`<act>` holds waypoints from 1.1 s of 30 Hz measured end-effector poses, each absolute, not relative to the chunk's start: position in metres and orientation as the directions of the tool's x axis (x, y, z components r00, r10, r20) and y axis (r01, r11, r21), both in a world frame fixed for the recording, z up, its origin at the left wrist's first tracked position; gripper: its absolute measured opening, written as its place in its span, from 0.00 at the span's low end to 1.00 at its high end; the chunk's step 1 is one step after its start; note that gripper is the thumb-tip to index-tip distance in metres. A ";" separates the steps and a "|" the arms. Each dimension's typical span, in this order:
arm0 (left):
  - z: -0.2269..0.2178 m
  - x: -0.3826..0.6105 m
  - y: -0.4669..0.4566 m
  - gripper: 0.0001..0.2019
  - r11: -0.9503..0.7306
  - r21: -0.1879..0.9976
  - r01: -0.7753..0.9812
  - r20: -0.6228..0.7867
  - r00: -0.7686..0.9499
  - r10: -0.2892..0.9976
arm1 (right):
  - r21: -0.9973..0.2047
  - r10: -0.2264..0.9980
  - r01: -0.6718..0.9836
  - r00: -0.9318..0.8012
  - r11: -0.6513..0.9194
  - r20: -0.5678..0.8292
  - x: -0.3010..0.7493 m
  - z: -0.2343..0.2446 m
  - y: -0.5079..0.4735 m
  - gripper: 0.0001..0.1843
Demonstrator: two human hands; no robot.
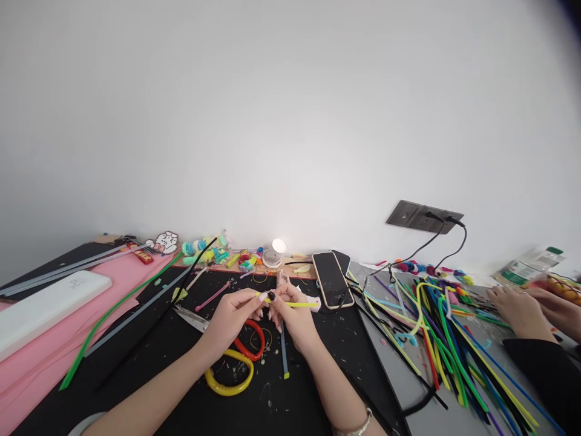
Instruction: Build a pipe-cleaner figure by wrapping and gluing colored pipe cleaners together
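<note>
Both hands meet over the black mat (299, 399), fingertips pinched together. My left hand (231, 316) and my right hand (294, 312) are closed on a yellow pipe cleaner (305, 304), whose free end sticks out to the right across my right hand. A small dark spot shows at the joined fingertips; I cannot tell what it is. Beneath my left hand lie scissors (227, 391) with one yellow and one red handle loop. A grey-blue strip (284, 354) with a yellow-green tip rests just below my right hand.
Right of my hands lies a phone (333, 280). Behind them stands a white cup (273, 254). A white case (59, 309) sits on pink material at left. Many pipe cleaners (458, 351) cover the grey surface at right, where another person's hands (521, 312) work near a bottle (529, 266).
</note>
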State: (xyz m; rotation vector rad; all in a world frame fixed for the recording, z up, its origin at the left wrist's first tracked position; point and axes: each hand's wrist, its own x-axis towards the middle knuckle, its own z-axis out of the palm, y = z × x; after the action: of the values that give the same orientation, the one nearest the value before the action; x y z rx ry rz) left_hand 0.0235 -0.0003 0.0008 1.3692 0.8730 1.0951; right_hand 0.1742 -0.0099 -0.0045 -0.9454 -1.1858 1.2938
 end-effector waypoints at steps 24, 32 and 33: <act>-0.004 0.027 -0.002 0.13 0.047 0.963 -0.267 0.000 0.170 0.985 | -0.986 0.975 -0.098 -0.161 0.137 0.151 0.174 -0.002 -0.013 0.18; -0.002 0.024 0.001 0.13 -0.001 0.975 -0.222 0.044 0.189 0.981 | -0.991 0.980 -0.096 -0.169 0.089 0.105 0.175 -0.002 -0.013 0.18; -0.003 0.023 0.002 0.13 -0.032 0.984 -0.174 0.069 0.210 0.975 | -0.990 0.984 -0.113 -0.145 0.084 0.100 0.175 -0.003 -0.013 0.18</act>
State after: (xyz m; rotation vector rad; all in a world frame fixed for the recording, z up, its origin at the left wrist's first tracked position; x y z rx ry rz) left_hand 0.0228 0.0019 -0.0027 1.2151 0.9022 1.1604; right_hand 0.1748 -0.0127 -0.0026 -0.9871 -1.2797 1.2975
